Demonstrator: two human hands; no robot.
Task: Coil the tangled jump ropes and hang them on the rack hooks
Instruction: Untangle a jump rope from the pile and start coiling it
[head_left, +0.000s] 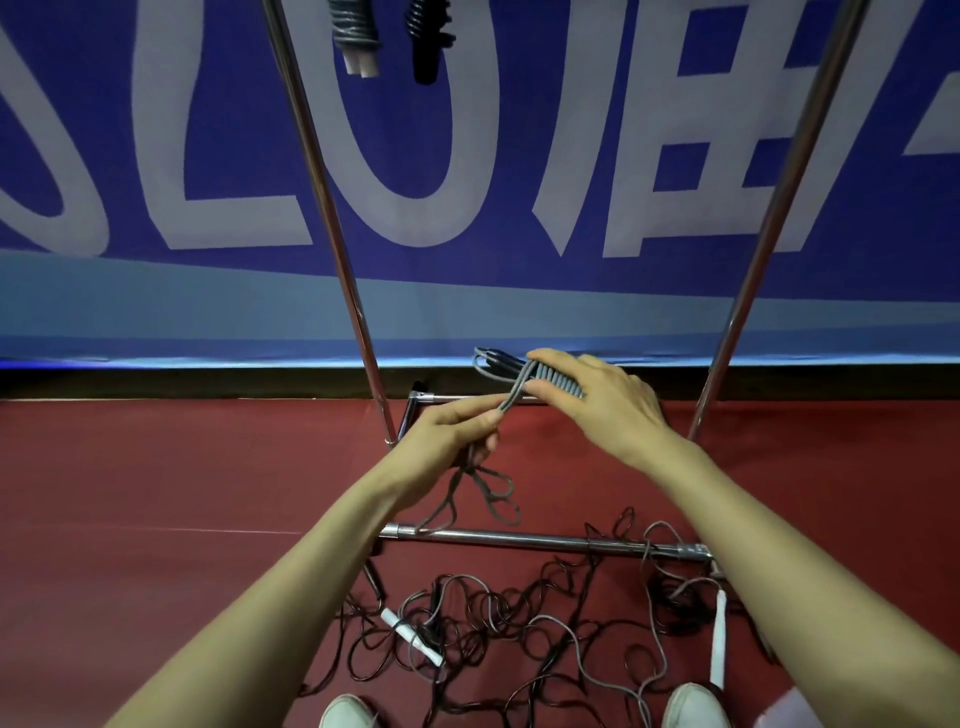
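At nine o'clock, dark red sports floor meets a blue fabric banner with large pale lettering that fills the upper half of the view. Toward eleven o'clock rises the left chrome rack upright. Just right of it, at twelve o'clock, two wound bundles hang at the top edge: a coiled grey jump rope with white handles and, beside it, a coiled black jump rope.

At centre, the left hand pinches a strand of the grey cord jump rope between thumb and fingertips. Slack loops of the same cord dangle below this hand toward six o'clock, as far down as the chrome rack base bar. The pinched strand runs up toward one o'clock, where the right hand grips the partly wound bundle. Its fingers lie curled over tight turns of cord, and folded loops protrude at the bundle's left end.

At six o'clock, nearer the viewer than the base bar, a tangled heap of dark and grey jump ropes lies on the floor. One white handle sits at seven o'clock and a second white handle at five o'clock. Two pale shoe tips flank the heap at the bottom edge. The right chrome rack upright slants toward two o'clock.
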